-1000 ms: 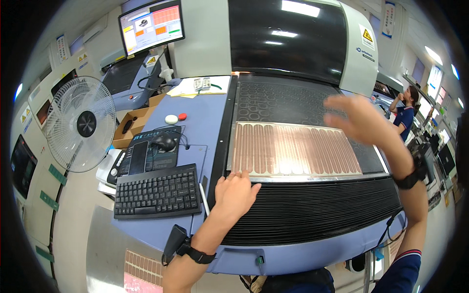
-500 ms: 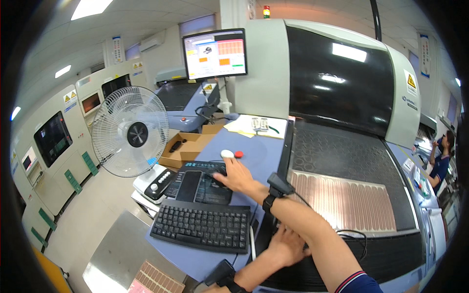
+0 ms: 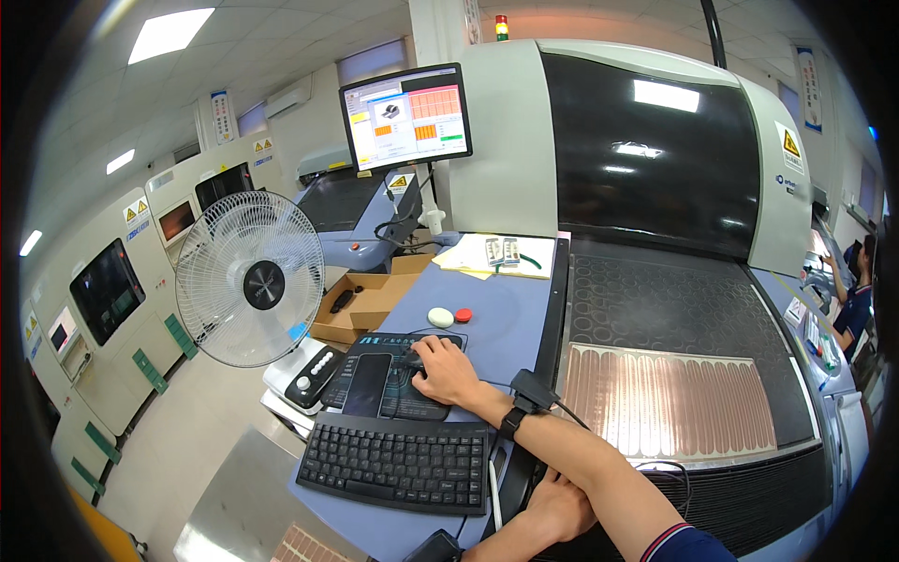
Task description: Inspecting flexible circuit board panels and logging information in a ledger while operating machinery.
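My right arm reaches across to the left, and my right hand (image 3: 444,371) is closed over a dark computer mouse (image 3: 411,359) on a black mouse pad (image 3: 398,403). My fingers cover much of the mouse. Beside it on the pad lies a black phone (image 3: 368,384). A black keyboard (image 3: 393,464) sits nearer to me. Below my right forearm is my left hand (image 3: 560,510), at the machine's front edge; the forearm hides most of its fingers. A white round button (image 3: 440,317) and a red one (image 3: 464,316) are just beyond the right hand.
A copper-patterned panel (image 3: 670,403) lies on the machine's dark bed (image 3: 655,295). A monitor (image 3: 406,117) stands behind the blue worktop (image 3: 506,300). At left are a fan (image 3: 248,281) and a cardboard box (image 3: 375,292). Another person (image 3: 854,304) works at far right.
My right hand has left the white button, come back toward me and closed over the mouse. My left hand is now more hidden under the right forearm. The view has shifted slightly.
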### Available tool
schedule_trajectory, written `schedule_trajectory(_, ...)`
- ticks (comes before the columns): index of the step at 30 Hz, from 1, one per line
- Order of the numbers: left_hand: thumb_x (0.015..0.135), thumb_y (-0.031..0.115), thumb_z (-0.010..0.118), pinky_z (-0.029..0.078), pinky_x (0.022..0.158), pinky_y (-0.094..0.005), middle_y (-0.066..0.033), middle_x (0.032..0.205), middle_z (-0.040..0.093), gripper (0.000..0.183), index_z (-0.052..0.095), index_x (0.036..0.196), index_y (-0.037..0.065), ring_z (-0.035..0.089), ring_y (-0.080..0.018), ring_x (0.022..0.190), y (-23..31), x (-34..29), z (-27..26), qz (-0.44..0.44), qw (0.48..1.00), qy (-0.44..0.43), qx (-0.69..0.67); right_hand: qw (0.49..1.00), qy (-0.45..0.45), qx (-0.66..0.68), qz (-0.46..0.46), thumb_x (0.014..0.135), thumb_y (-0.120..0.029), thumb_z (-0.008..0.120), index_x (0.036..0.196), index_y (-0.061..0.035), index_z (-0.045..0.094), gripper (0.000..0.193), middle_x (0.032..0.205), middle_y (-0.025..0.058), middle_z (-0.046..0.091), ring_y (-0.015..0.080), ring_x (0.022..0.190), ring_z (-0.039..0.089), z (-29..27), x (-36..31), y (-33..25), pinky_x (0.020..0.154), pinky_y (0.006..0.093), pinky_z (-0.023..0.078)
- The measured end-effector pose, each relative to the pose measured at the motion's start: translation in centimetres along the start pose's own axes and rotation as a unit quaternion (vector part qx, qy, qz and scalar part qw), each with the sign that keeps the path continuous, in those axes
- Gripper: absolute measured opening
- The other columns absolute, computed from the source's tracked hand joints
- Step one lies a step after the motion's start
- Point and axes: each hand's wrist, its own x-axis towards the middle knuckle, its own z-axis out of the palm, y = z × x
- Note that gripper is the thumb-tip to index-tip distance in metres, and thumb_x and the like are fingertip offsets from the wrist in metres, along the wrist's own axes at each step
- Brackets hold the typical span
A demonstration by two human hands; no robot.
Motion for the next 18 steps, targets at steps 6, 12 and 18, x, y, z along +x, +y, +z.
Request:
schedule_trajectory(6, 0.092, 0.033, 0.048, 0.015, 0.116, -0.0567, -0.0189, 0.145, 0.046, 0.056, 0.047, 0.140, 0.005, 0.032, -0.0377, 0.141, -0.1, -0.1, 0.7, 0.022, 0.999, 0.047, 0.005, 1.000, -0.010, 0.013, -0.016, 0.085, -0.022, 0.065, 0.123, -0.0058, 0.058, 0.041, 0.126, 0.0173, 0.054, 0.0368, 0.111, 0.055, 0.0, -0.3, 0.2, 0.097, 0.0433, 0.047)
schedule_trajectory(12, 0.093, 0.034, 0.049, 0.015, 0.115, -0.0589, -0.0206, 0.146, 0.044, 0.058, 0.044, 0.143, 0.005, 0.031, -0.0384, 0.141, 0.1, -0.3, 0.1, 0.022, 0.999, 0.039, -0.006, 1.000, -0.017, 0.010, -0.021, 0.086, -0.020, 0.066, 0.121, -0.0094, 0.062, 0.036, 0.127, 0.0167, 0.054, 0.0368, 0.112, 0.056, 0.1, -0.5, 0.2, 0.097, 0.0431, 0.047)
schedule_trajectory(18, 0.102, 0.039, 0.033, 0.003, 0.119, -0.0562, -0.0136, 0.159, 0.026, 0.061, 0.024, 0.154, 0.010, 0.016, -0.0328, 0.149, 1.0, 0.3, -2.8, -0.021, 0.989, -0.133, 0.062, 1.000, -0.020, 0.016, -0.010, 0.085, -0.020, 0.066, 0.119, -0.0094, 0.063, 0.036, 0.126, 0.0159, 0.055, 0.0365, 0.111, 0.056, 0.0, -0.5, 0.2, 0.096, 0.0435, 0.048)
